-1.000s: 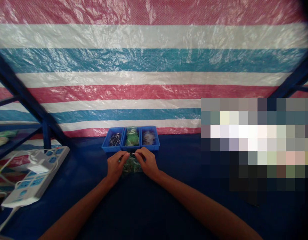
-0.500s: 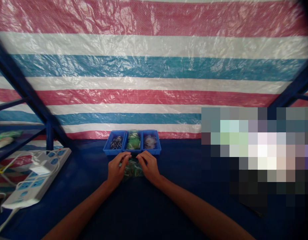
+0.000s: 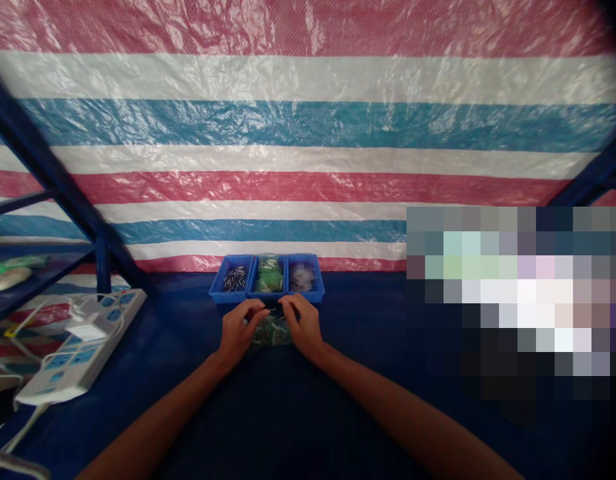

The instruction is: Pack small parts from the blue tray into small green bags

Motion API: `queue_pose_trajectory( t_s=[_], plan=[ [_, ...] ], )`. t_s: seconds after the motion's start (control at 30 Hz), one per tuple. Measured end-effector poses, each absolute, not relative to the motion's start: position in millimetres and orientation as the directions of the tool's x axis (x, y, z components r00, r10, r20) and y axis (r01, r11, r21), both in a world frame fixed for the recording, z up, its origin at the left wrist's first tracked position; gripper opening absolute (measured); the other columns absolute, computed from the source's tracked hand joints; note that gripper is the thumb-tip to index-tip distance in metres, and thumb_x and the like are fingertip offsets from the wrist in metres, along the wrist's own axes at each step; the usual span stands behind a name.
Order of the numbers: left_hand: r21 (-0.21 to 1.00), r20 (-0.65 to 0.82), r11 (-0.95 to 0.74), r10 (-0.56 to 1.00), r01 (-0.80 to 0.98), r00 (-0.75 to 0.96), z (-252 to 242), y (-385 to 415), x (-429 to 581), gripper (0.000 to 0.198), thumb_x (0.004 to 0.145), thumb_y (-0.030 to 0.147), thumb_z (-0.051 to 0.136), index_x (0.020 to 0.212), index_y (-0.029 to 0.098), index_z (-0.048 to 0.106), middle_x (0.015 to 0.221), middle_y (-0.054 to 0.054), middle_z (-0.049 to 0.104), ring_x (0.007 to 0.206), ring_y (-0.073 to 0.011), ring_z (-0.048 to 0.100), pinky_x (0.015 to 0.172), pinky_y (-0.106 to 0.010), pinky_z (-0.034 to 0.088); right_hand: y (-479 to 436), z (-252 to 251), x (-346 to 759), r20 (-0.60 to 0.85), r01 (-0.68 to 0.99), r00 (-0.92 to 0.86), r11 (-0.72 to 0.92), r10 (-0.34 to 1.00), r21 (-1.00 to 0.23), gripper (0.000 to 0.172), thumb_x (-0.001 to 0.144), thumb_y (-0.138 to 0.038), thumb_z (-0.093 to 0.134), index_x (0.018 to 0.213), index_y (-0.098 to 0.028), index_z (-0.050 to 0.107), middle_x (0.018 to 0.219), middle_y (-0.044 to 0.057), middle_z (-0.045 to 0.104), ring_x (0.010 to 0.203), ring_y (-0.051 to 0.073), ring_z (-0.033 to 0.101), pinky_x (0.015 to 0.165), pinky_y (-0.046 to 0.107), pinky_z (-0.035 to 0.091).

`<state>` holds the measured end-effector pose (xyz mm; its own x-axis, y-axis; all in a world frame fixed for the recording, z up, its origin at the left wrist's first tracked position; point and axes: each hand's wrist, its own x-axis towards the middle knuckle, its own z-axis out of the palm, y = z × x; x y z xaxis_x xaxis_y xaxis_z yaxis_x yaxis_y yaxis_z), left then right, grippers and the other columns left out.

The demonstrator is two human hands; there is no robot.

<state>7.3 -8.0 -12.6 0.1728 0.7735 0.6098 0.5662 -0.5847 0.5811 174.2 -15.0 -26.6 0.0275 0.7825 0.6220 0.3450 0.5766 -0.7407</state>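
Note:
My left hand [image 3: 238,329] is closed in a pinch, with a thin, pale, pin-like piece [image 3: 273,309] showing at its fingertips. Opposite it, my right hand [image 3: 303,325] also pinches; whatever its fingers hold is too small to make out. A small gap separates the two sets of fingertips. Beneath them on the table lies a clear bag of small green pieces [image 3: 271,333], partly covered by both hands. Just beyond the hands stand three joined blue bins: the left bin [image 3: 218,293] holds dark and silver pins, the middle one green packed pieces [image 3: 269,280], the right one translucent pieces [image 3: 302,277].
A white power strip [image 3: 83,353] with a plugged-in adapter and cables lies at the left on the dark blue table [image 3: 178,320]. Blue metal bars [image 3: 73,193] rise at the left. A striped plastic sheet [image 3: 288,127] hangs behind. The right side is pixelated.
My fingertips have drawn slightly apart, and a thin pale piece now shows at the left ones. The view has shifted a little. The bins and bag stay in place.

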Motion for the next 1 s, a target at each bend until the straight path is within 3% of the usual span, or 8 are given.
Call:
queue_pose_trajectory(
  t_s=[0.2,0.4,0.53,0.63,0.73,0.9,1.0],
  plan=[
    [0.624,0.587,-0.537,0.801,0.568,0.114,-14.0,-7.6,6.6,0.020,0.081,0.037,0.060,0.084,0.017,0.063,0.081,-0.001,0.067,0.065,-0.0121,0.061,0.065,-0.022,0.049,-16.1,-28.5,174.7,0.623,0.327,-0.076,0.610,0.779,-0.722,0.020,0.090,-0.029,0.047,0.094,-0.018,0.063,0.078,0.004,0.059,0.068,0.014,0.054,0.065,0.026,0.043],
    [0.659,0.586,-0.521,0.808,0.543,0.064,-17.1,-8.0,6.8,0.020,0.079,0.037,0.061,0.084,0.018,0.064,0.081,-0.001,0.067,0.059,-0.0110,0.060,0.060,-0.022,0.050,-16.0,-30.3,175.1,0.622,0.324,-0.127,0.625,0.773,-0.710,0.019,0.089,-0.031,0.050,0.085,-0.019,0.064,0.073,0.003,0.057,0.067,0.015,0.054,0.061,0.026,0.043],
    [0.669,0.589,-0.520,0.806,0.530,0.048,-17.5,-8.3,6.4,0.020,0.078,0.036,0.063,0.087,0.017,0.065,0.082,-0.002,0.068,0.063,-0.0120,0.062,0.065,-0.024,0.051,-16.6,-29.9,175.6,0.619,0.326,-0.136,0.625,0.773,-0.709,0.018,0.089,-0.031,0.050,0.083,-0.018,0.062,0.073,0.003,0.056,0.068,0.015,0.053,0.062,0.025,0.042],
    [0.744,0.538,-0.501,0.841,0.443,0.048,-15.8,-8.6,8.0,0.027,0.076,0.035,0.066,0.097,0.018,0.065,0.084,-0.003,0.069,0.070,-0.0147,0.065,0.067,-0.025,0.052,-15.7,-30.1,175.5,0.603,0.334,-0.082,0.592,0.793,-0.733,0.021,0.090,-0.030,0.047,0.082,-0.018,0.061,0.072,0.002,0.056,0.065,0.014,0.052,0.062,0.025,0.041],
    [0.866,0.425,-0.423,0.903,0.266,0.053,-13.7,-6.5,10.4,0.036,0.074,0.035,0.068,0.105,0.016,0.063,0.086,-0.006,0.070,0.071,-0.0170,0.066,0.057,-0.024,0.052,-14.1,-30.4,175.3,0.589,0.327,-0.010,0.560,0.808,-0.761,0.023,0.092,-0.031,0.043,0.082,-0.017,0.060,0.074,0.003,0.058,0.066,0.014,0.052,0.062,0.025,0.041],
    [0.927,0.333,-0.336,0.942,0.166,0.047,-10.1,0.5,12.0,0.027,0.070,0.034,0.071,0.085,0.012,0.068,0.073,-0.005,0.069,0.056,-0.0126,0.060,0.053,-0.024,0.050,-13.4,-29.3,176.2,0.594,0.341,-0.024,0.566,0.804,-0.751,0.023,0.092,-0.031,0.044,0.083,-0.017,0.060,0.074,0.003,0.059,0.066,0.014,0.053,0.064,0.025,0.041],
    [0.927,0.350,-0.355,0.935,0.124,0.059,-6.4,0.1,13.6,0.023,0.075,0.034,0.067,0.083,0.013,0.064,0.077,-0.005,0.067,0.060,-0.0123,0.060,0.058,-0.024,0.050,-14.2,-28.6,177.1,0.607,0.361,-0.060,0.584,0.793,-0.727,0.024,0.091,-0.031,0.044,0.081,-0.018,0.061,0.072,0.003,0.057,0.066,0.014,0.052,0.064,0.026,0.040]
  ],
)
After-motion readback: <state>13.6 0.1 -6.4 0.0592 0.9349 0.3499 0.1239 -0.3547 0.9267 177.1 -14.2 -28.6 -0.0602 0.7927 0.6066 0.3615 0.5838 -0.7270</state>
